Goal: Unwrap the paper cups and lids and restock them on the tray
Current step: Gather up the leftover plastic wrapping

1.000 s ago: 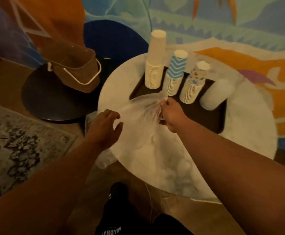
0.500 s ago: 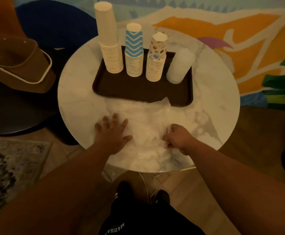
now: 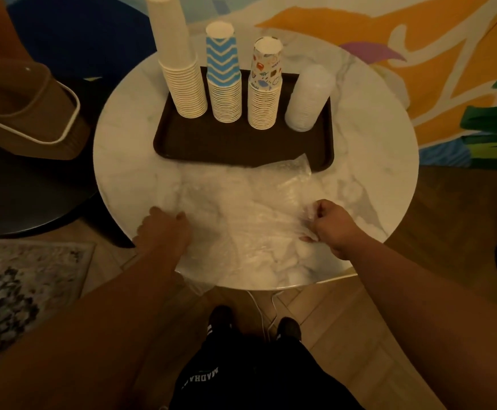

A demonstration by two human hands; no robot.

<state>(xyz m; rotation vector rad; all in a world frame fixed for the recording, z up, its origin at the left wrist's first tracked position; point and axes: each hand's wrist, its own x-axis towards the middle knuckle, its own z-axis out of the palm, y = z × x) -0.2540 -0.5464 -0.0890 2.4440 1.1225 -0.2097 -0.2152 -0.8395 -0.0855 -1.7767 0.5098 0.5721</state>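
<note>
Since half a second ago: both hands drawn apart, spreading the clear plastic wrap [image 3: 241,214] along the surface's [image 3: 123,161] near edge. Tray [image 3: 226,143], far half of surface: three cup stacks, namely plain [image 3: 182,81], blue chevron [image 3: 223,84], patterned [image 3: 265,93]; one lid stack [image 3: 308,99]. Left hand [image 3: 164,232]: fingers hidden, grip unclear, touching wrap. Right hand [image 3: 330,224]: grip closed, pinching wrap. Plain stack's top cut off.

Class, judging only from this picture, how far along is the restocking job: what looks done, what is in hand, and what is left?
Done: three cup stacks, plain, blue zigzag and patterned, plus the lid stack, stand unwrapped on the tray. In hand: the right hand pinches the plastic wrap; the left hand rests on it. Left: probably just clearing that wrap off the table.
</note>
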